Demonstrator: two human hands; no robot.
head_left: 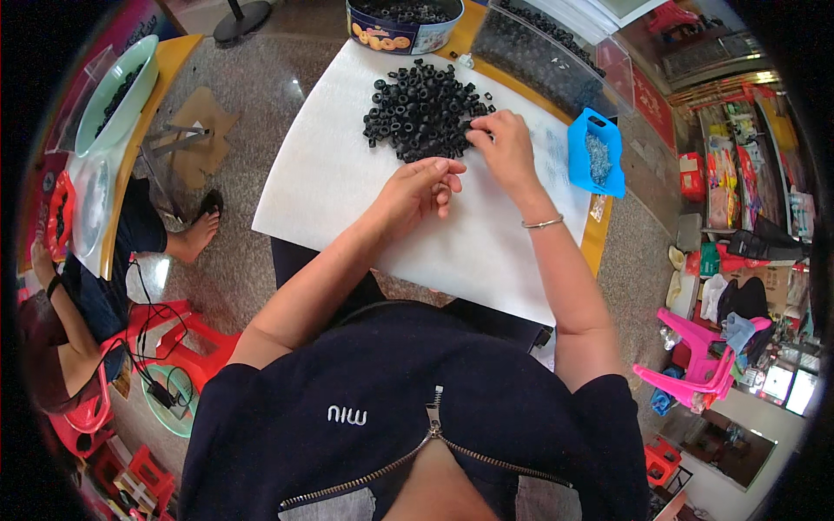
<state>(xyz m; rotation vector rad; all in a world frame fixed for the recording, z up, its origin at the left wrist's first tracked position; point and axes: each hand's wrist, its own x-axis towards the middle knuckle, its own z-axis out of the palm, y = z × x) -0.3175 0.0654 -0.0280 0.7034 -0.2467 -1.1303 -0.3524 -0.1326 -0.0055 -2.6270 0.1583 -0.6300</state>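
Note:
A heap of small black ring-shaped parts (421,108) lies on a white sheet (330,169) over the table. My left hand (417,193) is at the near edge of the heap, palm turned inward and fingers curled, thumb against the forefinger. Whatever it may hold is too small or hidden. My right hand (506,149), with a bracelet on the wrist, is at the heap's right side. Its thumb and forefinger are pinched together; I cannot make out what is between them. A few loose black parts lie beside that hand.
A blue plastic tray (618,178) of small clear or metallic pieces stands at the right. Behind the heap are a round tin (365,36) and a clear bin (556,65), both with black parts. At left, another person sits by a table with a green basin (143,65).

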